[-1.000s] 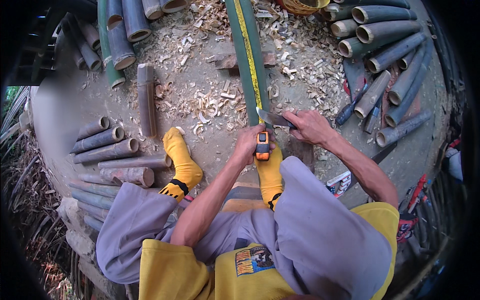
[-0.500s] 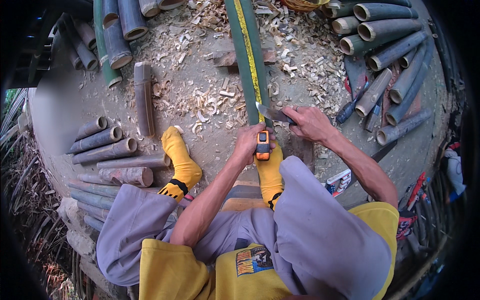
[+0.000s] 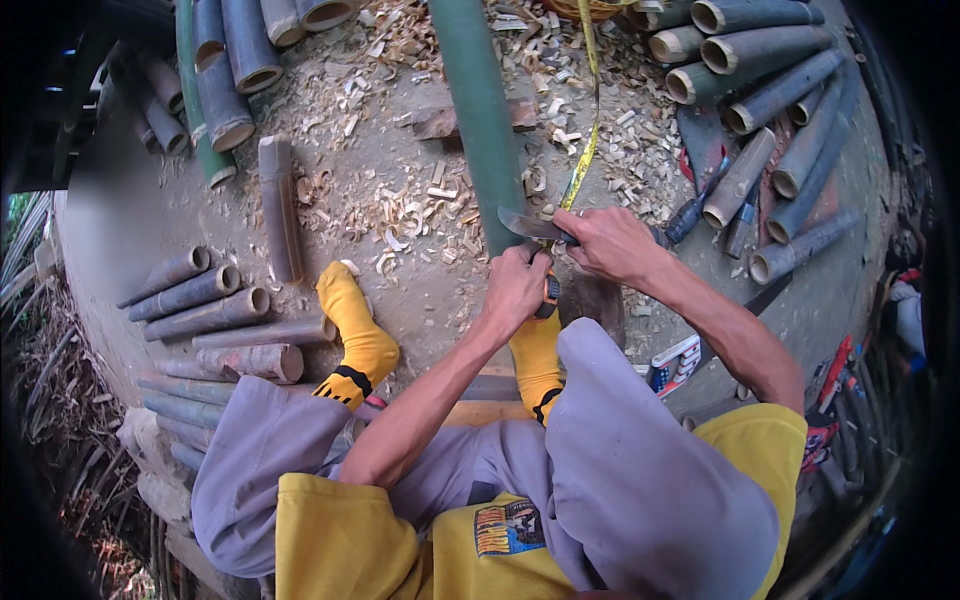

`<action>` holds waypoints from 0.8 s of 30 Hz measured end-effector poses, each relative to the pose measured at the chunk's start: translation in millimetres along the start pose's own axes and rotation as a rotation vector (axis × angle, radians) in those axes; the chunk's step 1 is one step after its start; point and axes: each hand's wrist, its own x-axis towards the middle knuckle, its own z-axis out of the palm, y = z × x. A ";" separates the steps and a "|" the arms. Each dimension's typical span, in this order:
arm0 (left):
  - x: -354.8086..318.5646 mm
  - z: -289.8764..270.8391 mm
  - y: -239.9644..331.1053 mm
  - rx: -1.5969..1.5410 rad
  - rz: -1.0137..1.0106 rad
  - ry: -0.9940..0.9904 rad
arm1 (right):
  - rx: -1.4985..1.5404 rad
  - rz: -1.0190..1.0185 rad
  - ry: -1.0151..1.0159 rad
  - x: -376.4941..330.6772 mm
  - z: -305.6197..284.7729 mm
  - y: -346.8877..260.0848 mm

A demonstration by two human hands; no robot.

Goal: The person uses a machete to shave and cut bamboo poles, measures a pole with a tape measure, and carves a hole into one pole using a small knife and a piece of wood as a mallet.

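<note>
My left hand (image 3: 517, 291) is closed round an orange and black tape measure (image 3: 549, 296), turned so that only its side shows past my fingers. From it the yellow tape (image 3: 583, 165) runs out to the far side, bowed and lying off to the right of a green bamboo pole (image 3: 478, 120). The pole's near end reaches my left hand. My right hand (image 3: 615, 246) grips a knife (image 3: 532, 225), its blade pointing left across the pole's near end; my fingers hide the handle. Both hands are close together above my right foot (image 3: 535, 355) in a yellow sock.
A wooden block (image 3: 435, 122) lies under the pole among pale wood shavings (image 3: 400, 215). Cut bamboo pieces (image 3: 765, 105) are heaped at the far right, with more bamboo lengths (image 3: 205, 305) at the left. A broad-bladed tool (image 3: 705, 145) lies right of the shavings.
The tape has come off the top of the pole and swung to its right. My left hand has rolled the tape measure onto its side. The knife stays in my right hand.
</note>
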 end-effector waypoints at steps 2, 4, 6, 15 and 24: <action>-3.0 0.9 -5.4 0.005 0.033 -0.095 | -0.025 0.032 0.014 -8.2 -1.7 -0.5; -10.3 -9.5 -11.7 -0.077 0.115 -0.239 | 0.070 0.118 0.061 -29.3 -4.0 16.4; -5.0 -22.2 -48.7 -0.099 0.249 -0.339 | 0.247 0.227 0.290 -51.3 -4.5 23.6; 15.0 -74.9 -47.1 -0.696 0.043 -0.062 | 0.583 0.763 1.041 -38.2 28.6 103.8; 52.4 -116.2 -94.9 -0.253 0.081 0.374 | 0.609 0.943 1.085 19.3 43.9 166.2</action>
